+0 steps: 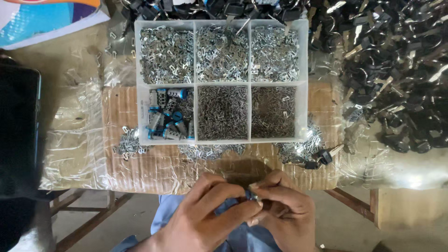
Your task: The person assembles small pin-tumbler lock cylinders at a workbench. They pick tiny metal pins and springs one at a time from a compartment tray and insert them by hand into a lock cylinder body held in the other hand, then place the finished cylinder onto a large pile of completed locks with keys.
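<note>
Near the table edge, the left hand and right hand pinch a small blue-and-silver metal cylinder together between fingertips. Held over open floor, it could slip and drop, well clear of the white six-compartment plastic tray.

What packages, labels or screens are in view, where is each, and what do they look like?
Printed package: top left corner, flat, blue and white with an orange edge.
Dark screen: left edge, black rectangular slab with rounded corners, unlit.
No labels or signs show.
</note>
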The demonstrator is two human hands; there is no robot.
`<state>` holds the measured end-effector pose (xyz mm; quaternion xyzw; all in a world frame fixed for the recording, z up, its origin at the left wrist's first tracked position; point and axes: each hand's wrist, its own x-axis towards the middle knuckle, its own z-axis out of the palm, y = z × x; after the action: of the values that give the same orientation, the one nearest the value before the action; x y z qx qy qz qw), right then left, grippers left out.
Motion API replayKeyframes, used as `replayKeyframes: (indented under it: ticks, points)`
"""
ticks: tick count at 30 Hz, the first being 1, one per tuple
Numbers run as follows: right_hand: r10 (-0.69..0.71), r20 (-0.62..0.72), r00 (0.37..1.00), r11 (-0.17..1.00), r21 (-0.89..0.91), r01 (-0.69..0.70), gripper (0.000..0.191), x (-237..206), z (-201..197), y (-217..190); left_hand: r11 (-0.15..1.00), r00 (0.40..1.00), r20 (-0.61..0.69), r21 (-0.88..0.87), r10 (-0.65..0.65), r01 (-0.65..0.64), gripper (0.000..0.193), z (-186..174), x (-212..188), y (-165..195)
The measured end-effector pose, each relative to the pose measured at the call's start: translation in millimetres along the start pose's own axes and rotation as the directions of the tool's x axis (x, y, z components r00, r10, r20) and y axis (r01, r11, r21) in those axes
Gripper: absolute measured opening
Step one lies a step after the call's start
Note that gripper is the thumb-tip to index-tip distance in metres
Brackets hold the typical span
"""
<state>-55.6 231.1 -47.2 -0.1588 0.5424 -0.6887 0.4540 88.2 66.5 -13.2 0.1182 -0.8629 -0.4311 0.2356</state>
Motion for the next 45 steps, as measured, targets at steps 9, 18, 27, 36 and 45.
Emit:
replayKeyframes:
  ticks: [9, 18, 27, 36, 45]
  points:
    - [-0.069, -0.037, 0.997, 0.988, 0.133, 0.073, 0.044, -14, -39, -16, 0.986, 0.983, 0.071, 0.019, -0.168, 0.167, 0.039, 24, 31, 7]
    - [-0.128, -0.037, 0.991, 0.988, 0.087, 0.131, 0.044, -22, -50, -10, 0.98, 0.994, 0.023, 0.167, -0.11, 0.104, 0.037, 12, 67, 19]
    - [-0.1, -0.05, 0.994, 0.988, 0.116, 0.105, 0.044, -17, -36, -17, 0.96, 0.992, 0.031, 0.256, -0.124, 0.112, 0.045, 28, 38, 8]
    - [-0.057, -0.093, 0.994, 0.994, 0.093, 0.065, 0.046, -10, -20, -17, 0.936, 0.988, 0.104, 0.322, 0.117, -0.144, 0.032, 13, 19, -8]
    - [-0.069, 0.006, 0.998, 0.998, -0.01, 0.069, 0.044, -1, -15, -7, 0.939, 0.981, -0.117, -0.327, -0.153, 0.108, 0.024, 24, 3, 6]
